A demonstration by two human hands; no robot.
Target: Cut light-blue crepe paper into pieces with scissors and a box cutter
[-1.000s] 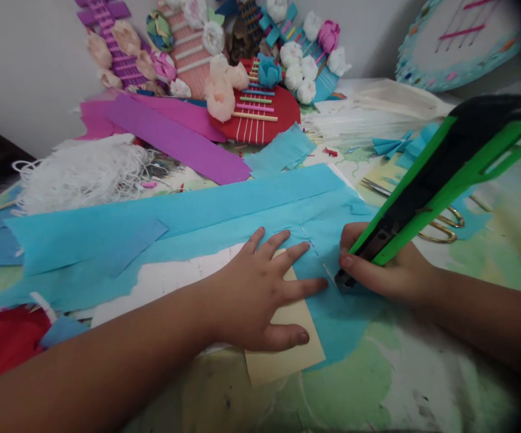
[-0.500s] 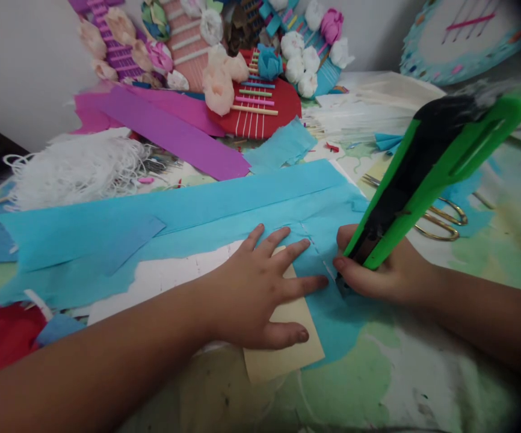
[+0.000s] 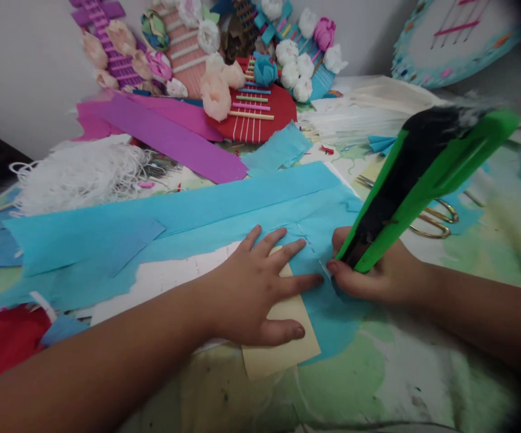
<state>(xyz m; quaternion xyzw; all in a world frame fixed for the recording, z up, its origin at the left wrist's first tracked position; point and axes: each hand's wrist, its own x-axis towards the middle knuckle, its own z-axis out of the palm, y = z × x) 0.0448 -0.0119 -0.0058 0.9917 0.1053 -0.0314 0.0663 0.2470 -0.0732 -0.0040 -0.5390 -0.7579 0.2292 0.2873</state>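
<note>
My left hand point(image 3: 255, 288) lies flat with fingers spread on a light blue crepe paper sheet point(image 3: 224, 210) and a cream card point(image 3: 283, 355) partly tucked under it. My right hand point(image 3: 373, 273) is closed around a green and black utility knife point(image 3: 418, 180), its blade tip on the blue paper just right of my left fingertips. A short cut line runs up the paper from the blade.
Gold-handled scissors point(image 3: 436, 219) lie behind my right hand. White shredded strands point(image 3: 80, 174) pile at the left, purple paper strips point(image 3: 174, 141) behind them. Paper-flower crafts point(image 3: 242, 66) stand against the wall. Red paper point(image 3: 3, 337) lies at the near left.
The knife handle has swung more upright and slightly left while the blade stays on the paper. My left hand has barely moved.
</note>
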